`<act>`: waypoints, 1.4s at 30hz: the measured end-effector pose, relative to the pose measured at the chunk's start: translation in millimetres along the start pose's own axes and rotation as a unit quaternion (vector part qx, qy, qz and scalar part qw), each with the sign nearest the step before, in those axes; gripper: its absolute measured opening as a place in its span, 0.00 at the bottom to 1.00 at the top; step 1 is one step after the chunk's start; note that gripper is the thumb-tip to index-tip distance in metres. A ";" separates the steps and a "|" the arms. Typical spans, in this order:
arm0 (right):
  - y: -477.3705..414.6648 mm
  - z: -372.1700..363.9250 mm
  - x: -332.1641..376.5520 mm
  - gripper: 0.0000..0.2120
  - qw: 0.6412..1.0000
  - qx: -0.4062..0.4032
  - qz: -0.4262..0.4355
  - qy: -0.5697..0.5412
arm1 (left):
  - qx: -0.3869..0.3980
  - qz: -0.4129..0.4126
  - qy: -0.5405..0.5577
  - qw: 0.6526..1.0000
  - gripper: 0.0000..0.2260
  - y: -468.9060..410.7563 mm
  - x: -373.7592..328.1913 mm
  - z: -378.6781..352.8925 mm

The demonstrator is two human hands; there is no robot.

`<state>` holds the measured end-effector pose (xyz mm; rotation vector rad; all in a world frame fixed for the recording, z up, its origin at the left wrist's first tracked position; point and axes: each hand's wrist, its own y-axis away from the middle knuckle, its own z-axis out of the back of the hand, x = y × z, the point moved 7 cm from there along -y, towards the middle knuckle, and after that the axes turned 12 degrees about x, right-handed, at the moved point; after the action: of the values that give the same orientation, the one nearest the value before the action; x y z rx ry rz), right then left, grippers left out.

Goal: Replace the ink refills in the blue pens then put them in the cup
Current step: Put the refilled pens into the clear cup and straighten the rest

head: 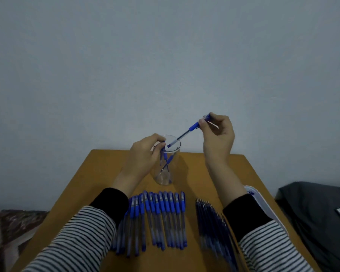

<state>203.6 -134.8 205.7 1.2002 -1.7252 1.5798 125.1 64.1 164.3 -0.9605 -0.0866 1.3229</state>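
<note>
The right hand [218,135] pinches a blue pen [193,126] by its top end, the tip slanting down at the mouth of the clear plastic cup [166,177] on the table [194,173]. The left hand [143,155] is curled at the cup's rim. I cannot tell whether its fingers grip the rim or a pen inside.

Bare table [98,173] beside cup [166,174]; pen row [159,218] nearer
</note>
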 end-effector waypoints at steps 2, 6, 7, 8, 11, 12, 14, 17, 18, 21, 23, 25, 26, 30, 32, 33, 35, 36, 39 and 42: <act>2.5 -12.4 -2.9 0.07 0.999 0.034 0.015 0.036 | 0.023 -0.003 -0.022 0.999 0.08 4.2 3.0 -6.6; 9.3 -34.8 -16.0 0.02 0.981 0.119 0.043 0.144 | 0.078 0.000 -0.031 0.996 0.17 12.6 3.5 -14.7; 10.9 -39.3 -20.0 0.02 0.973 0.138 0.051 0.177 | 0.089 0.000 -0.031 0.996 0.16 14.7 4.0 -16.9; 12.6 -43.6 -23.7 0.01 0.963 0.155 0.065 0.211 | 0.095 0.003 -0.028 0.995 0.15 16.1 4.6 -18.2; 19.5 -54.3 -31.5 0.02 0.923 0.200 0.109 0.310 | 0.105 0.024 -0.021 0.994 0.15 18.2 7.0 -19.6; 22.0 -55.8 -33.2 0.03 0.912 0.210 0.116 0.332 | 0.108 0.028 -0.021 0.993 0.16 18.5 7.0 -19.2; 27.3 -53.2 -32.4 0.06 0.905 0.213 0.122 0.348 | 0.110 0.024 -0.025 0.993 0.19 21.8 5.5 -17.6; 35.2 -38.8 -27.6 0.08 0.914 0.183 0.133 0.336 | 0.086 0.033 -0.012 0.996 0.20 35.4 6.9 -7.6; 38.9 -32.1 -27.0 0.08 0.920 0.172 0.127 0.327 | 0.075 0.050 -0.002 0.996 0.19 43.1 9.6 -2.9; 52.0 -12.6 -33.4 0.09 0.933 0.160 0.083 0.312 | 0.056 0.108 0.027 0.992 0.17 72.5 20.8 9.7; 61.7 -2.8 -43.3 0.10 0.933 0.174 0.040 0.313 | 0.057 0.152 0.054 0.985 0.16 92.2 30.3 15.6; 70.4 2.9 -55.5 0.10 0.925 0.208 -0.012 0.319 | 0.067 0.212 0.086 0.971 0.16 112.7 44.0 19.9; 74.9 4.2 -61.6 0.10 0.917 0.232 -0.041 0.323 | 0.072 0.236 0.085 0.965 0.16 122.9 50.4 22.6; 94.9 8.7 -88.6 0.14 0.858 0.348 -0.159 0.344 | 0.092 0.290 0.054 0.951 0.16 157.4 76.7 34.8; 103.8 12.6 -98.0 0.18 0.830 0.386 -0.205 0.348 | 0.112 0.338 0.079 0.931 0.14 171.6 88.4 39.6; 107.2 14.1 -101.4 0.19 0.819 0.398 -0.222 0.347 | 0.128 0.357 0.081 0.922 0.14 177.4 92.8 41.4; 110.7 15.3 -105.4 0.21 0.803 0.414 -0.243 0.353 | 0.170 0.386 0.052 0.905 0.17 185.8 97.7 45.5; 111.1 15.7 -106.7 0.22 0.798 0.417 -0.249 0.357 | 0.187 0.399 0.036 0.897 0.20 188.3 98.9 48.5; 111.6 16.0 -111.3 0.24 0.786 0.426 -0.259 0.366 | 0.226 0.403 0.006 0.887 0.25 192.0 102.8 54.4; 113.1 15.0 -115.3 0.27 0.768 0.448 -0.266 0.373 | 0.271 0.381 0.005 0.884 0.29 192.6 102.5 53.3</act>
<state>165.3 -126.0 48.4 1.0291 -0.0397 2.1066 -22.8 166.8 29.9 -0.5106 0.7088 1.9154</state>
